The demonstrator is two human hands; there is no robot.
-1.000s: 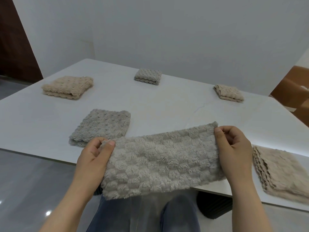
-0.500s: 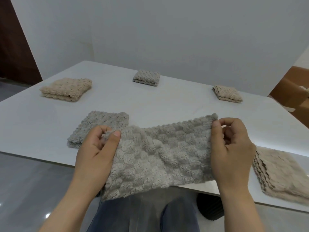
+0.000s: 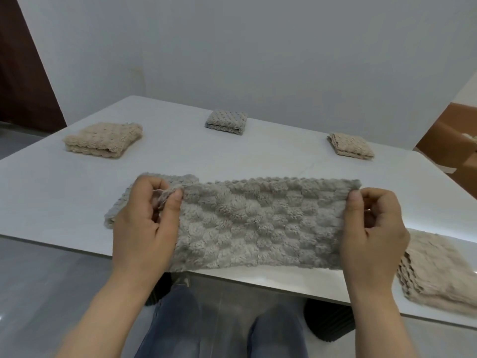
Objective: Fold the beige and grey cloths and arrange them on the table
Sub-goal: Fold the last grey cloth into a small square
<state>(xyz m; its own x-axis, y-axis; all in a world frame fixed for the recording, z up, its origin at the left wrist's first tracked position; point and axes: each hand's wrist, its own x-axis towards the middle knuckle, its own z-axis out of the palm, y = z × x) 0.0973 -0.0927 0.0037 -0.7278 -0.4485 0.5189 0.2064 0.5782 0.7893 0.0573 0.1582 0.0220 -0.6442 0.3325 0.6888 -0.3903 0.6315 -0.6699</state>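
Head view: both hands, left (image 3: 144,223) and right (image 3: 374,228), pinch the grey cloth (image 3: 258,223) taut over the bench (image 3: 51,192) near edge; advise matching corners squarely before halving.

Both forearms are bare, with no sleeves reaching into view, and the left hand (image 3: 144,223) and right hand (image 3: 374,228) wear no gloves, rings or watch. The fingernails are short and plain. Below, the legs are clad in faded blue denim jeans (image 3: 180,326) (a paler, worn tone over the thighs).
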